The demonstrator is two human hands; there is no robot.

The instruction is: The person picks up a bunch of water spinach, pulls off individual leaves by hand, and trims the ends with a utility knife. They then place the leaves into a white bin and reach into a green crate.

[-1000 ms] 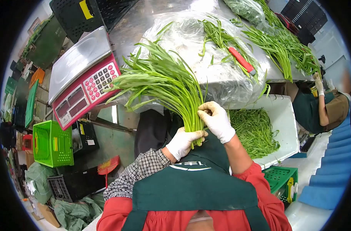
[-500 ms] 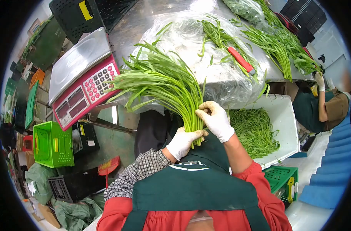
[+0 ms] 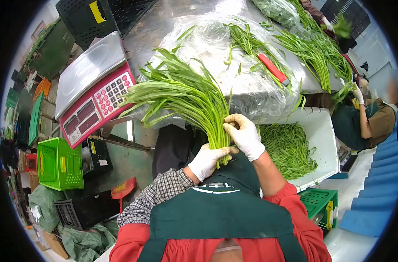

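Observation:
A thick bunch of water spinach [image 3: 192,98] hangs in front of my apron, leaves fanned toward the upper left and cut stem ends at the bottom. My gloved left hand [image 3: 207,161] is wrapped round the lower stems, thumb across the front. At the right edge of the stems, my gloved right hand [image 3: 247,137] is closed, thumb and fingertips pinched together; I cannot tell what is between them. Beyond the bunch, a clear plastic sheet [image 3: 199,39] covers part of the metal table, with loose water spinach [image 3: 247,41] and a red-handled tool [image 3: 273,70] lying on it.
A pink scale [image 3: 98,102] stands left of the bunch. A white tub [image 3: 327,144] of cut greens sits right of me. More greens [image 3: 314,54] lie along the table's right side, where a co-worker [image 3: 367,115] stands. A green crate [image 3: 59,163] is at lower left.
My hands and the bunch have barely moved. At the right, the co-worker's gloved hand has shifted with some greens, and another person's hand holding greens has come in at the upper right.

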